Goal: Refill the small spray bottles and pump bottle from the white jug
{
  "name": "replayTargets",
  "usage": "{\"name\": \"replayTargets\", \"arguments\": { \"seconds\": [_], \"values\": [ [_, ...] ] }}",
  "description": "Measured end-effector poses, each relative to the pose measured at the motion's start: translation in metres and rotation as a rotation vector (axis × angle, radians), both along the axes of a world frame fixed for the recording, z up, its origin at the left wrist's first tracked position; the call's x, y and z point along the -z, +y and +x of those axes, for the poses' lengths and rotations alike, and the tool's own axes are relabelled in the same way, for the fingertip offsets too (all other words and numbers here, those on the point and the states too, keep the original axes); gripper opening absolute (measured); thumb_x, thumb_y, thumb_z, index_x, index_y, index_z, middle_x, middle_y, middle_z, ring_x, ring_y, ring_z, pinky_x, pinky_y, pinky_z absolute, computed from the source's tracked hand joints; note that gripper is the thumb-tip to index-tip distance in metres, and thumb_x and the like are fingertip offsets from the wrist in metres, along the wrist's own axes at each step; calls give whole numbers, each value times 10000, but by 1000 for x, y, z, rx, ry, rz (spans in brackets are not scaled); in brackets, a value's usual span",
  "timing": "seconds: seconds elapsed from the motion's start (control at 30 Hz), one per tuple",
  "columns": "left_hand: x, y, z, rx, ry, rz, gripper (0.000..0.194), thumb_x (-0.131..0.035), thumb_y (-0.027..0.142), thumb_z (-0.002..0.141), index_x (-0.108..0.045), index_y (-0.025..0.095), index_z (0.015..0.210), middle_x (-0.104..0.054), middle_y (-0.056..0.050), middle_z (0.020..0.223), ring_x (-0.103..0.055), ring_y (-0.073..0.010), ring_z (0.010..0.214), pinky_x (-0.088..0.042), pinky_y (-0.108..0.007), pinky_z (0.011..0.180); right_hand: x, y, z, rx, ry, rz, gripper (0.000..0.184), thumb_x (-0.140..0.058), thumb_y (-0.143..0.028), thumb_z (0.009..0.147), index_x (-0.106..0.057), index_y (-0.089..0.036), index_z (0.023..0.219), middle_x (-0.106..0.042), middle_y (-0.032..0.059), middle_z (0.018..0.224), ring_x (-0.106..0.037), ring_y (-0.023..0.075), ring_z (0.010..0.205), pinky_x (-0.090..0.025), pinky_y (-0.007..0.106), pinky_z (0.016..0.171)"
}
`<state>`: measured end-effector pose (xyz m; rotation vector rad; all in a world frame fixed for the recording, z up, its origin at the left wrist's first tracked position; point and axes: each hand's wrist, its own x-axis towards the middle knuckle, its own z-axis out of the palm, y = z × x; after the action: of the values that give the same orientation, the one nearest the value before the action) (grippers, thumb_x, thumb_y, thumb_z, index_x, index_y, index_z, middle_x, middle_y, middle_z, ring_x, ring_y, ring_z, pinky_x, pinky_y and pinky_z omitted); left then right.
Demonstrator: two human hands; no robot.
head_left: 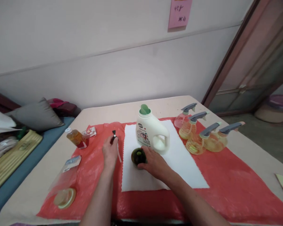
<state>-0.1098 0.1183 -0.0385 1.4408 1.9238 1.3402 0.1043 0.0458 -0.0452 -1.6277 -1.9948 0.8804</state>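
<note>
My left hand (110,150) pinches a black pump head (114,133), from which a thin pale tube (119,153) hangs down over the red sheet. On the white cloth (134,182), my right hand (154,161) is closed around the side of a dark, round, glossy bottle (137,157). Seen from above, this bottle shows a small green spot at its top. Just behind it stands a large cream detergent jug (151,130), upright, without a cap and with a green spout in its neck. Its handle faces right.
Several clear spray bottles (194,146) with grey triggers stand right of the cloth. To the left are an amber bottle (76,138), a small packet (91,132), a clear plastic bag (66,172) and a round lidded container (65,198). A red sheet (238,182) covers the table (103,113).
</note>
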Motion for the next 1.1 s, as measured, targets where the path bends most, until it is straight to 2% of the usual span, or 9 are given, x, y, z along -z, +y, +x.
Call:
{"name": "replayTargets", "arguments": {
  "seconds": [0.17,0.23,0.33,0.4,0.53,0.67,0.77,0.93,1.1],
  "values": [
    [20,13,19,56,82,-102,320,-641,358,795,-718,169,1042,-723,-122,1031,-651,-271,1020,-479,-403,949,-5,-2,3,-2,-15,69,615,-691,-415,799,-504,-198,1343,-590,155,1378,-554,339,1260,-422,486,1035],
    [21,13,26,56,82,-130,398,-670,354,780,-694,143,1116,-707,-150,1098,-654,-273,1031,-484,-412,957,-8,-2,6,106,11,128,478,-628,-447,849,-558,-209,1258,-656,140,1281,-602,321,1190,-443,473,1000],
    [9,7,33,56,63,-119,463,-639,356,817,-645,121,1215,-643,-186,1248,-649,-263,1057,-488,-414,972,-10,-2,13,387,125,163,346,-497,-502,904,-604,-221,1076,-718,104,1059,-662,286,1010,-490,444,894],
    [-5,0,37,68,36,-91,447,-611,353,842,-636,137,1233,-628,-169,1273,-648,-243,1062,-498,-390,968,-7,1,19,505,217,192,369,-461,-491,892,-592,-206,1086,-700,127,1107,-647,295,1050,-490,455,912],
    [-25,-17,42,94,-32,-40,388,-616,333,843,-657,175,1195,-643,-116,1237,-647,-208,1070,-525,-328,933,8,14,26,530,383,215,554,-496,-388,794,-497,-168,1303,-594,173,1344,-545,314,1258,-420,494,1059],
    [-25,-28,46,123,-93,-43,348,-629,304,830,-676,173,1149,-680,-106,1148,-662,-210,1035,-546,-331,889,18,38,25,541,470,173,676,-594,-360,692,-482,-134,1319,-590,191,1334,-534,330,1261,-403,494,1087],
    [-22,-32,49,165,-132,-74,345,-658,300,809,-686,170,1126,-706,-108,1097,-678,-219,997,-558,-342,857,18,54,24,536,519,165,698,-679,-429,657,-530,-108,1259,-645,201,1258,-604,331,1167,-460,478,1031],
    [-28,-40,54,271,-182,-20,391,-678,332,807,-659,187,1169,-685,-101,1185,-659,-224,1074,-548,-340,884,-5,56,31,509,564,209,608,-675,-561,719,-611,-160,1171,-718,155,1162,-654,289,1110,-503,430,971],
    [-34,-60,80,360,-306,-7,540,-696,416,814,-570,189,1288,-624,-131,1299,-612,-259,1166,-511,-383,950,-55,29,50,668,267,381,651,-644,-698,689,-674,-146,1033,-733,208,1036,-653,382,1077,-496,506,925]
  ]
}}
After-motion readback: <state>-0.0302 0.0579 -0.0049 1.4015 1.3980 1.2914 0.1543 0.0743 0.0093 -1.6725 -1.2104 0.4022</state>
